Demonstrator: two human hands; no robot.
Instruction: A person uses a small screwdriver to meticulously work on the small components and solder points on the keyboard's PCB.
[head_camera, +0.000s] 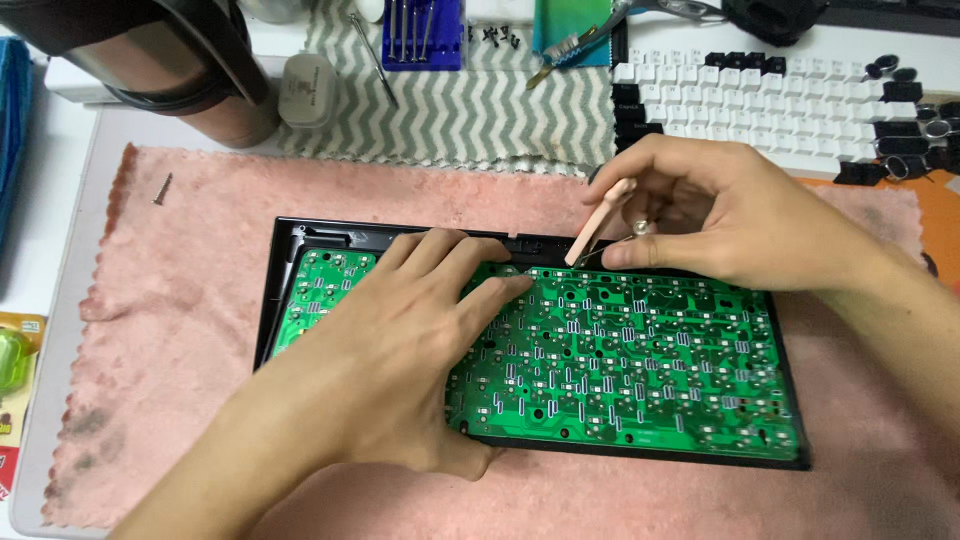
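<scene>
Surface: a pale worktop (60, 200) with one pink towel (180, 330) spread over it and one grey-and-white zigzag cloth (480, 110) beyond that, toward 12 o'clock.
Board: one green circuit board (640, 360) lies face up in one black keyboard tray (275, 290), in the middle of the pink towel.
Left hand: my left hand (400, 350) lies flat on the board's left half, fingers spread and pressing down, thumb hooked over the tray's near edge at 6 o'clock; it pinches nothing.
Right hand: my right hand (720, 215) hovers over the board's far edge at 1 o'clock, thumb and forefinger pressed together on one pair of pink-handled tweezers (600, 220).
Tweezers: the tips point down to the top edge of the board, just beside my left fingertips.
Loose parts: one dark screw (162, 188) lies on the towel at 10 o'clock; a small heap of dark screws (500, 35) sits on the zigzag cloth, too small to count.
Keycaps: white and black keycaps (780, 110) lie in rows at 1 o'clock, too many to count.
Tools: one blue screwdriver case (422, 40) at 12 o'clock, one loose screwdriver (375, 60) beside it.
Hidden: my left hand covers much of the board's left half; whatever the tweezer tips grip is too small to make out; a dark round vessel (190, 70) at 11 o'clock is cut off by the frame.
</scene>
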